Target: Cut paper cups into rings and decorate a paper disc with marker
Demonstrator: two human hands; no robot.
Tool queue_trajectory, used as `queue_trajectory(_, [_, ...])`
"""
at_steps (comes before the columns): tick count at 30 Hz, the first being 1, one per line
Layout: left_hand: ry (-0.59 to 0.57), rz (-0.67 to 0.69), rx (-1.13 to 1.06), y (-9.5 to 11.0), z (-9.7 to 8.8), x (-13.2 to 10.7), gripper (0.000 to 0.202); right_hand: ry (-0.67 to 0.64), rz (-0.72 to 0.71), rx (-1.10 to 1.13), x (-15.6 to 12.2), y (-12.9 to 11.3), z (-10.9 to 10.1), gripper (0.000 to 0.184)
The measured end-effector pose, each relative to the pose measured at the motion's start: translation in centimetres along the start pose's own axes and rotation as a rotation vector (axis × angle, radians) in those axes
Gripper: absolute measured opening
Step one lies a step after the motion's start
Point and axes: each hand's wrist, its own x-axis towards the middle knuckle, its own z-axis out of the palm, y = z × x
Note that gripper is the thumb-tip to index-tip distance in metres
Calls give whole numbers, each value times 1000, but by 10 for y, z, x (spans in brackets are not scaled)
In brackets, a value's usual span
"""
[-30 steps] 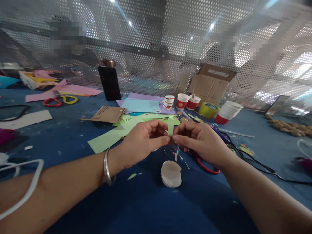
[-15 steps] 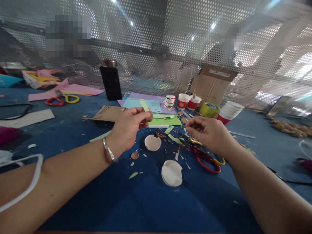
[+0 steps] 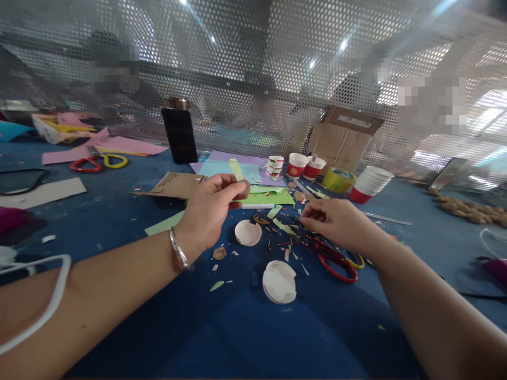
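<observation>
My left hand (image 3: 209,208) is closed, thumb against fingers, on a strip of pale green paper (image 3: 236,170) that sticks up above it. A small brown disc edge shows at the same fingertips. My right hand (image 3: 335,221) is low over the scraps, its fingers curled together; what they hold, if anything, is hidden. Just below it lie scissors with red handles (image 3: 336,266) and scissors with yellow handles (image 3: 356,260), partly covered by the hand. Between my arms are two cut-off paper cup bottoms (image 3: 248,234) and a small brown disc (image 3: 219,253) on the blue table (image 3: 190,327).
Paper cups (image 3: 297,165), a roll of yellow-green tape (image 3: 339,180) and a cup stack (image 3: 371,184) stand behind my right hand. A phone (image 3: 179,136) leans upright at the back before a perforated metal screen (image 3: 237,63). Red-and-yellow scissors (image 3: 87,164) lie left.
My right hand has lowered slightly toward the scissors and scraps, its fingers curling more. My left hand keeps its hold on the green strip, almost unmoved.
</observation>
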Motion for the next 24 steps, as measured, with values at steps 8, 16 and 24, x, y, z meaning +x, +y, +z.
queue_trajectory(8, [11, 73, 40, -3, 1, 2, 16, 37, -95, -105, 10, -14, 15, 16])
queue_trajectory(16, [-46, 93, 86, -5, 2, -1, 17, -37, -273, -164, 32, -21, 34, 22])
queue_trajectory(24, [-61, 39, 37, -4, 5, -3, 12, 112, -237, -18, 26, -14, 24, 12])
